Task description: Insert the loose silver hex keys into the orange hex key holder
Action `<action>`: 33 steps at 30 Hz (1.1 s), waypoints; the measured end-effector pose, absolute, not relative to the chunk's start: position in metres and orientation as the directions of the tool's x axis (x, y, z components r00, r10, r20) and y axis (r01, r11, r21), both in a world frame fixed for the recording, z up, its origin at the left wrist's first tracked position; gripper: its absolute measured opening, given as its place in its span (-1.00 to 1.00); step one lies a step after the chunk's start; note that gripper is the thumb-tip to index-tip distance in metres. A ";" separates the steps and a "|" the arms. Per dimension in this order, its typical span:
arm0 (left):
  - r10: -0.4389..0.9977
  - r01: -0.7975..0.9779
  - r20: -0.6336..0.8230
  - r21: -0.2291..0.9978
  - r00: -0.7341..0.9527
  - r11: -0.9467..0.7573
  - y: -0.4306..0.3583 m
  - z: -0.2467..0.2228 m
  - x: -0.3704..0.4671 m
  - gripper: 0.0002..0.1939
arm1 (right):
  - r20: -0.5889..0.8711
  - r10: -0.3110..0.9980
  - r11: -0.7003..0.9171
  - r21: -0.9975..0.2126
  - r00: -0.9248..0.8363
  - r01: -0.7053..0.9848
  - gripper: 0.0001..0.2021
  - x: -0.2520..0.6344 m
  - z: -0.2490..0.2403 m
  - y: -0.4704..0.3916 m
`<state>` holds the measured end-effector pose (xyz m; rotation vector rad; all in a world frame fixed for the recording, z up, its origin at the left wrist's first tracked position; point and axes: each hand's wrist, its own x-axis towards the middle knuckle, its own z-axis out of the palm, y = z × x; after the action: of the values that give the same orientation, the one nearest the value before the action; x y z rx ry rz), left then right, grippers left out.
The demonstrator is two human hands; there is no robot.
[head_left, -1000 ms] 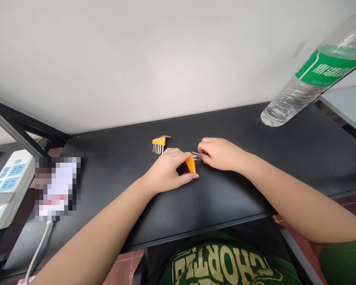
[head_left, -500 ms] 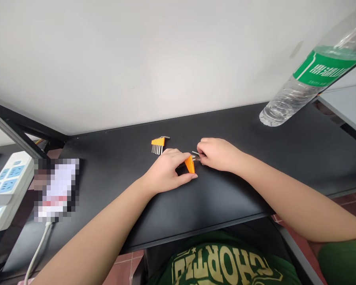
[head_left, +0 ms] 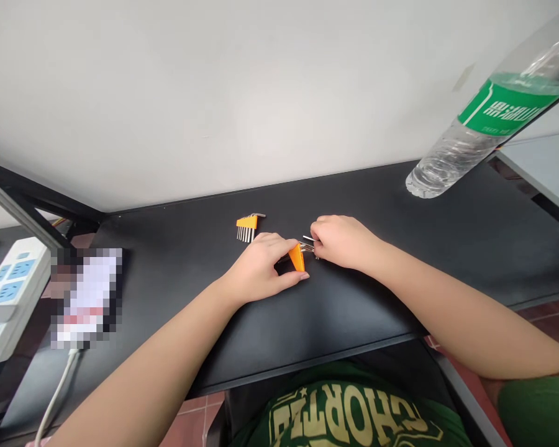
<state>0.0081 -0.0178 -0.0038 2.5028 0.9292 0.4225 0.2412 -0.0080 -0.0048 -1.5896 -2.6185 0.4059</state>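
My left hand (head_left: pixel 265 267) grips an orange hex key holder (head_left: pixel 297 257) between thumb and fingers, just above the black table. Metal hex keys (head_left: pixel 307 247) stick out of its right side. My right hand (head_left: pixel 338 239) is closed at those keys, pinching a hex key (head_left: pixel 309 238) whose straight end shows left of the fingertips; the rest is hidden in the hand. Behind my left hand lies a second orange hex key set (head_left: pixel 246 222), with several keys of graded size in it and one bent end pointing right.
A large water bottle (head_left: pixel 475 133) with a green label stands at the back right of the black table (head_left: pixel 177 248). On the left lie a blurred-out phone-like object (head_left: pixel 88 292) with a white cable (head_left: pixel 58 397) and a white power strip (head_left: pixel 12 285). A wall borders the back.
Almost nothing differs. The pinched hex key's visible end is turned slightly and sits a little higher; both hands stay in place, and the whole view shifts very slightly.
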 end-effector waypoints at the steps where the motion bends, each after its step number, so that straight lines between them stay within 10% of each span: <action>1: 0.673 0.540 0.132 0.495 0.728 -0.681 -0.018 -0.004 0.008 -0.60 | -0.092 0.881 0.430 -0.252 -0.464 0.867 -0.91 0.241 -0.004 -0.008; 10: 0.685 0.551 0.139 0.491 0.715 -0.675 -0.018 -0.005 0.007 -0.57 | 0.107 0.889 0.419 -0.584 -0.446 0.695 -0.88 0.250 0.004 -0.009; 26: 0.721 0.582 0.154 0.490 0.675 -0.649 -0.019 -0.004 0.007 -0.61 | 0.070 0.837 0.424 -0.710 -0.543 0.562 -0.62 0.247 0.004 -0.016; 33: 0.722 0.590 0.128 0.490 0.680 -0.642 -0.018 -0.005 0.007 -0.59 | 0.041 0.855 0.343 -0.793 -0.517 0.504 -0.80 0.244 0.001 -0.015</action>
<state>0.0065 -0.0178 -0.0049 2.4818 1.0224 0.4401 0.2444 -0.0146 0.0011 -1.1883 -2.1574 1.0333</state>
